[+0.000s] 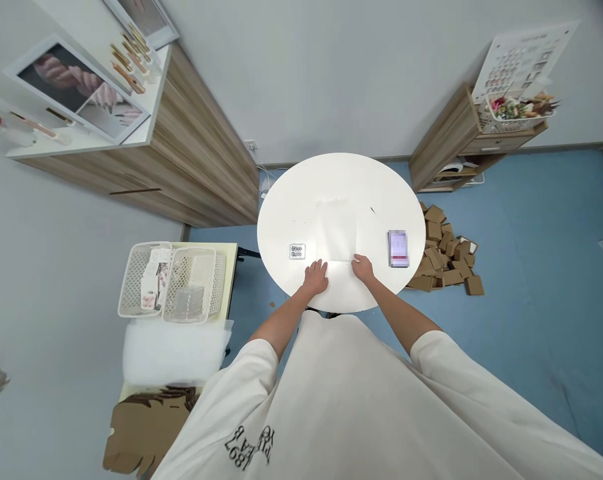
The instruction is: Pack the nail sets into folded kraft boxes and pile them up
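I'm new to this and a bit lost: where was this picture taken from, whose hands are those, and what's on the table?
There is no robot here. A person wears one camera on the head, looking forward and down past a white shirt at two bare hands.

The left hand and right hand are at the near corners of a pale, thin sheet on a white table. Whether the fingers grip it or just rest there is too small to tell.

Left of the sheet lies a small case with dark pieces; to its right, a device with a lit, blurred screen. Small cardboard boxes are heaped on the floor.
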The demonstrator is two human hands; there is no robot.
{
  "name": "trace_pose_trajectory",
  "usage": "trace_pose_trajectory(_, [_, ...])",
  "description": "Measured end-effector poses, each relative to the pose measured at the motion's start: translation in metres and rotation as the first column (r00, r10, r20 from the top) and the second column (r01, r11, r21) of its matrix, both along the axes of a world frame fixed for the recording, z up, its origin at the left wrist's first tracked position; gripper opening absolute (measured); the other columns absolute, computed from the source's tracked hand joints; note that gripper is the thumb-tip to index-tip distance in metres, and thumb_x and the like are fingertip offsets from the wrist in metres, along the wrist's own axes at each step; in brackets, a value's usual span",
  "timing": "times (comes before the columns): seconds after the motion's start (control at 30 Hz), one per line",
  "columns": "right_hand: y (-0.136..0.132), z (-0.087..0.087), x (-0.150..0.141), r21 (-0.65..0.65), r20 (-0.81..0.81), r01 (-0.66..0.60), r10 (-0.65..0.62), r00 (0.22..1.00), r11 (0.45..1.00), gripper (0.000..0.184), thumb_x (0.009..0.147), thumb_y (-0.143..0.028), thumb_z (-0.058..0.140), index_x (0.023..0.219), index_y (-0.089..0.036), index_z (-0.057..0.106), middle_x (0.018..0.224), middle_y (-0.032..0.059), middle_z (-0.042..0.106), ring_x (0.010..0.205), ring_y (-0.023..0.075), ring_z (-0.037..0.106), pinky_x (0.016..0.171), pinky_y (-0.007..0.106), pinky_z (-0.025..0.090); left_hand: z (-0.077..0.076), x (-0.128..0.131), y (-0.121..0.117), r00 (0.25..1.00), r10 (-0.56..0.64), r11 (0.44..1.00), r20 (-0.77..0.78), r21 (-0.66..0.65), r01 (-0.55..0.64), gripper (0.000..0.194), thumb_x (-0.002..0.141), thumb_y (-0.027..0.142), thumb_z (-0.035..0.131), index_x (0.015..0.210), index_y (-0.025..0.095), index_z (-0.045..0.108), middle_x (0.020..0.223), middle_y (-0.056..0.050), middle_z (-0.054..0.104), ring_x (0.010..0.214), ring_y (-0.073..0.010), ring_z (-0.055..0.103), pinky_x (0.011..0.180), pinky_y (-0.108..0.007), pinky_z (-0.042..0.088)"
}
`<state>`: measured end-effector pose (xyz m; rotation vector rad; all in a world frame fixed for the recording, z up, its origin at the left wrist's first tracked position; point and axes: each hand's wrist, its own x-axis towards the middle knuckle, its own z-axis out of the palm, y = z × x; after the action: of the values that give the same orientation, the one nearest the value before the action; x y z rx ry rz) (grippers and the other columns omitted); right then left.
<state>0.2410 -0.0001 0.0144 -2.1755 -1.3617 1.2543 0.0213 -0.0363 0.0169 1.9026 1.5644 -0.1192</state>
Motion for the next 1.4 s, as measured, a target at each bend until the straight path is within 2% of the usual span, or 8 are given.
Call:
trace_pose_trajectory(0.3, [-0.013,-0.006,0.009,-0.014,0.054,-0.037,0.038,0.998,0.999,0.053,0.088,-0.022,0.046,0.139,-0.015,0.060,0.143,0.0112,0.058,0.128,0.0250,0.057,0.110,0.038,0.044,0.001,-0.002,0.018,0.993,-0.112,0.993,0.043,0.050,0.110,0.067,0.084,0.020,0.050,0.150,0.021,0.038,0.161,-0.016,0.032,0.152,-0.0350,0.022,0.121,-0.058,0.018])
trace_pose_trajectory(0.43, [-0.015,-0.002,0.006,0.008,0.200,-0.085,0.082,0.976,0.996,0.052,0.087,-0.022,0.048,0.137,-0.016,0.061,0.151,0.0139,0.046,0.131,0.0289,0.052,0.109,0.041,0.044,0.002,-0.003,0.024,0.991,-0.110,0.994,0.073,0.022,0.109,0.065,0.083,0.019,0.051,0.148,0.020,0.040,0.156,-0.018,0.038,0.150,-0.0351,0.025,0.120,-0.059,0.016])
trace_pose_trajectory(0.53, [-0.015,0.001,-0.002,0.023,0.308,-0.187,0.171,0.936,0.982,0.051,0.088,-0.021,0.050,0.137,-0.018,0.060,0.156,0.0144,0.039,0.136,0.0338,0.045,0.109,0.047,0.041,0.001,-0.008,0.023,0.989,-0.124,0.992,0.083,0.006,0.124,0.062,0.082,0.017,0.051,0.144,0.020,0.044,0.150,-0.019,0.044,0.146,-0.0350,0.031,0.119,-0.059,0.017])
trace_pose_trajectory(0.63, [-0.012,0.001,-0.017,-0.008,0.309,-0.338,0.324,0.894,0.941,0.051,0.091,-0.021,0.049,0.141,-0.019,0.057,0.156,0.0127,0.041,0.137,0.0336,0.043,0.110,0.047,0.039,0.002,-0.016,0.020,0.982,-0.178,0.984,0.060,0.011,0.177,0.061,0.083,0.015,0.049,0.143,0.019,0.044,0.144,-0.019,0.048,0.141,-0.0339,0.037,0.117,-0.056,0.021])
trace_pose_trajectory(0.8, [-0.014,-0.003,-0.040,-0.106,0.301,-0.456,0.465,0.832,0.884,0.052,0.093,-0.024,0.049,0.144,-0.020,0.053,0.157,0.0124,0.041,0.138,0.0339,0.042,0.110,0.048,0.038,0.005,-0.044,0.027,0.985,-0.165,0.985,0.059,0.054,0.162,0.056,0.087,0.015,0.046,0.143,0.019,0.045,0.142,-0.018,0.050,0.136,-0.0325,0.042,0.114,-0.050,0.030])
trace_pose_trajectory(1.0, [-0.017,0.009,-0.053,-0.103,0.341,-0.447,0.454,0.824,0.889,0.050,0.095,-0.022,0.045,0.145,-0.018,0.053,0.158,0.0127,0.039,0.138,0.0320,0.042,0.110,0.045,0.038,0.006,-0.103,0.055,0.999,-0.036,0.978,0.013,0.207,0.032,0.056,0.084,0.012,0.047,0.140,0.015,0.046,0.156,-0.020,0.037,0.148,-0.0351,0.027,0.118,-0.055,0.024])
trace_pose_trajectory(1.17, [-0.022,0.025,-0.064,-0.127,0.357,-0.402,0.419,0.834,0.907,0.049,0.096,-0.023,0.045,0.144,-0.018,0.053,0.157,0.0130,0.040,0.138,0.0310,0.042,0.110,0.044,0.039,-0.002,-0.135,0.072,0.986,-0.148,0.967,-0.083,0.199,0.162,0.055,0.082,0.009,0.050,0.136,0.019,0.047,0.159,-0.017,0.036,0.150,-0.0338,0.027,0.118,-0.054,0.025])
trace_pose_trajectory(1.4, [-0.035,0.028,-0.068,-0.153,0.385,-0.415,0.441,0.811,0.897,0.049,0.096,-0.022,0.046,0.144,-0.020,0.052,0.157,0.0125,0.040,0.138,0.0307,0.042,0.109,0.043,0.040,-0.013,-0.138,0.077,0.972,-0.213,0.948,-0.101,0.218,0.230,0.052,0.083,0.011,0.054,0.133,0.020,0.047,0.159,-0.017,0.035,0.149,-0.0334,0.028,0.118,-0.051,0.026])
